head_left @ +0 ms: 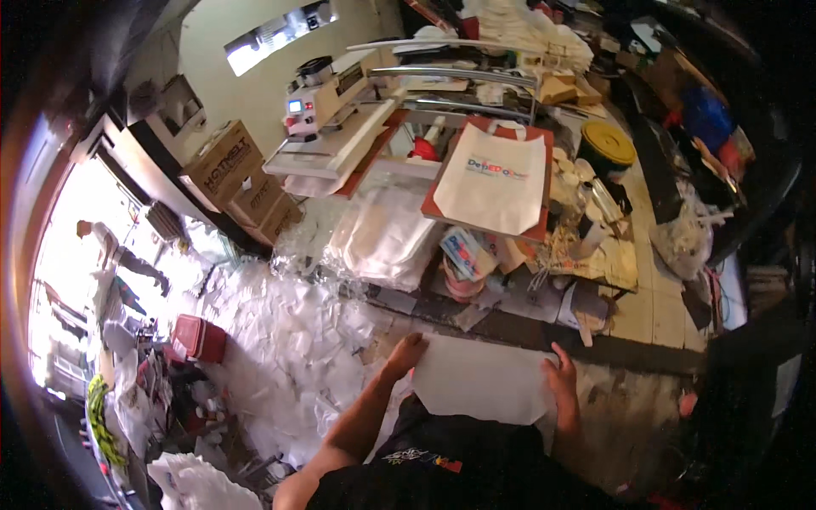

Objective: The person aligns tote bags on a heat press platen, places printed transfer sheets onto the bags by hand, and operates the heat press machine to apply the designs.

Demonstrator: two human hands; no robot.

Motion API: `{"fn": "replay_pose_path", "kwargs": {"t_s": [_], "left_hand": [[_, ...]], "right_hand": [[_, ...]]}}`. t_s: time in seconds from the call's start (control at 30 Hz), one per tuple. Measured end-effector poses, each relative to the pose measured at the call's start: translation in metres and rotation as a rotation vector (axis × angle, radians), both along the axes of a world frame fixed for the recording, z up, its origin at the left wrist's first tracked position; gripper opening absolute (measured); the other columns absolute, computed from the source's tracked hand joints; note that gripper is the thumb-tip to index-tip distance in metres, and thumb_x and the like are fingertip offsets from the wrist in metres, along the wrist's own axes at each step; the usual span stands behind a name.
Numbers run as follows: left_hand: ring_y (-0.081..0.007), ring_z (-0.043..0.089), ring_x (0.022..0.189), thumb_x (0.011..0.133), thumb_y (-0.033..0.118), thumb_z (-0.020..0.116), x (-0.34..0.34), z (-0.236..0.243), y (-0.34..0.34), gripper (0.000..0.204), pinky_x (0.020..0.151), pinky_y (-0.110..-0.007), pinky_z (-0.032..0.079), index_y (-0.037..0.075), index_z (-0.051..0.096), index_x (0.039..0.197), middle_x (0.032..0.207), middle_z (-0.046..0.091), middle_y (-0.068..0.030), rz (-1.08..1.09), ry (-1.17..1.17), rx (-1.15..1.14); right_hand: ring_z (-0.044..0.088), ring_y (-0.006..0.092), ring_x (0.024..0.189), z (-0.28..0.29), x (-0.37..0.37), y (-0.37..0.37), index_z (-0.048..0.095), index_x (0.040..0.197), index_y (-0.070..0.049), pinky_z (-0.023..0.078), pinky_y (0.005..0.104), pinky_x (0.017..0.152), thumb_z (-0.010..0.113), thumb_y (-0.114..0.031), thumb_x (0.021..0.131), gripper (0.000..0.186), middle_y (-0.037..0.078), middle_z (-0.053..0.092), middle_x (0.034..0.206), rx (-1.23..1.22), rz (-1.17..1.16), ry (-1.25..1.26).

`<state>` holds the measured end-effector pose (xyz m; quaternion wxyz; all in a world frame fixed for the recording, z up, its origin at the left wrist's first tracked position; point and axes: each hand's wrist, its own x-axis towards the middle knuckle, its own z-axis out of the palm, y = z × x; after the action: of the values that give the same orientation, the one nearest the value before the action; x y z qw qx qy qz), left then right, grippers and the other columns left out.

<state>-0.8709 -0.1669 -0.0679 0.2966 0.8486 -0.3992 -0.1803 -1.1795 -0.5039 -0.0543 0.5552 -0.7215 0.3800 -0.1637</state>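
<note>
A white sheet (480, 381), which looks like paper or film, is held before my body between both hands. My left hand (406, 354) grips its upper left corner, fingers closed on the edge. On the opposite side my right hand (561, 379) holds the right edge, its thumb side raised; part of the fingers is hidden behind the sheet. Beyond the sheet, a white tote bag (493, 191) with a coloured print lies flat on the red platen (432, 204) of a heat press. The other half of the press (340, 119), with a lit display, stands to the left.
Clear-wrapped white bags (391, 234) are stacked left of the platen. Discarded white sheets (289, 348) cover the floor at left, near a red crate (199, 338). Cartons (234, 174) stand by the wall, a yellow-lidded tub (608, 144) at right. Another person (110, 255) is near the doorway.
</note>
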Motion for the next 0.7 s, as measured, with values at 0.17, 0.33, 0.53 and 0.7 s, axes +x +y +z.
{"fn": "replay_pose_path", "kwargs": {"t_s": [0.17, 0.33, 0.53, 0.7], "left_hand": [[-0.0126, 0.055, 0.076, 0.096, 0.004, 0.055, 0.015, 0.113, -0.07, 0.036, 0.071, -0.031, 0.047, 0.002, 0.055, 0.132, 0.081, 0.059, -0.0058, 0.283, 0.122, -0.553], [-0.005, 0.053, 0.072, 0.098, 0.0, 0.053, 0.038, 0.278, -0.081, 0.056, 0.06, -0.022, 0.043, 0.006, 0.04, 0.152, 0.094, 0.059, 0.0016, 0.311, 0.282, -0.792], [-0.0104, 0.063, 0.091, 0.1, 0.008, 0.054, 0.116, 0.327, -0.094, 0.038, 0.072, -0.022, 0.049, -0.004, 0.056, 0.136, 0.122, 0.065, -0.0129, 0.28, 0.077, -0.719], [-0.0208, 0.065, 0.101, 0.103, 0.019, 0.051, 0.193, 0.331, -0.108, 0.039, 0.085, -0.032, 0.052, -0.008, 0.058, 0.13, 0.122, 0.066, -0.0182, 0.182, -0.427, -0.935]], "right_hand": [[0.059, 0.0278, 0.12, 0.098, 0.015, -0.009, 0.06, 0.136, -0.008, 0.048, 0.0384, 0.099, 0.076, -0.029, 0.09, 0.053, 0.015, 0.059, 0.134, 0.098, -0.143, -0.133], [0.06, 0.0222, 0.108, 0.202, 0.072, -0.017, 0.067, 0.119, -0.003, 0.046, 0.0376, 0.096, 0.071, -0.038, 0.092, 0.044, 0.011, 0.062, 0.12, 0.003, -0.128, -0.482], [0.057, 0.0236, 0.114, 0.285, 0.158, -0.032, 0.063, 0.126, -0.005, 0.044, 0.0389, 0.1, 0.071, -0.027, 0.091, 0.042, 0.012, 0.06, 0.124, -0.187, -0.18, -0.437], [0.053, 0.0263, 0.125, 0.324, 0.207, -0.036, 0.061, 0.127, -0.004, 0.04, 0.041, 0.109, 0.068, -0.018, 0.091, 0.04, 0.013, 0.057, 0.133, -0.416, -0.225, -0.589]]}}
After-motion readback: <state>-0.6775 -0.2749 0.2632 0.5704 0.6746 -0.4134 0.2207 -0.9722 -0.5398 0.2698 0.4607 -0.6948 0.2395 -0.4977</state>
